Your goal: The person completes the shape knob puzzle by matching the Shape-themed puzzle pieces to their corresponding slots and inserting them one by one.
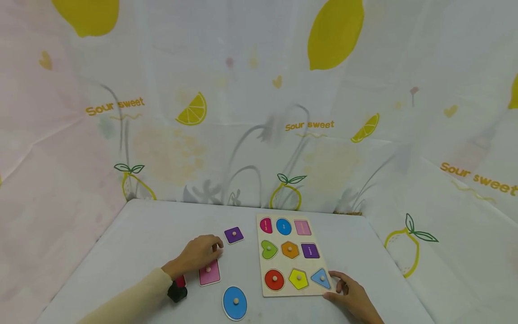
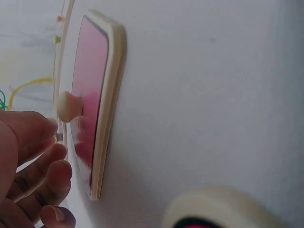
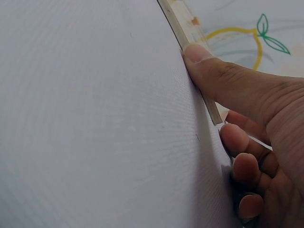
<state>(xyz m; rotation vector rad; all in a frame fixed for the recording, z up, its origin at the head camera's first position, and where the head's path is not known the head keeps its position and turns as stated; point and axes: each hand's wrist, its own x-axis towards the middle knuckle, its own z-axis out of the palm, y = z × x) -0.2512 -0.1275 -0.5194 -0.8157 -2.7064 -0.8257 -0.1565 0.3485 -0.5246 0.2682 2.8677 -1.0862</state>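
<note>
My left hand (image 1: 198, 253) hovers over the far end of a pink square knob piece (image 1: 209, 275). In the left wrist view its bent fingers are beside the wooden knob (image 2: 69, 107), with a small gap and nothing held. The wooden shape-puzzle board (image 1: 283, 290) lies flat to the right. My right hand (image 1: 351, 294) holds its near right corner, thumb on the near edge (image 3: 202, 88) and index finger at the side. Knobbed pieces fill the heart, hexagon, circle, pentagon and triangle places; the half-circle, oval, pink and purple places show printed pictures.
A purple square piece (image 1: 234, 235) lies beyond my left fingers, and a blue oval piece (image 1: 234, 303) nearer the front. Partly hidden by my left wrist is a magenta piece (image 1: 180, 281), beside a black object (image 1: 177, 293). A lemon-printed cloth (image 1: 243, 157) stands behind the white table.
</note>
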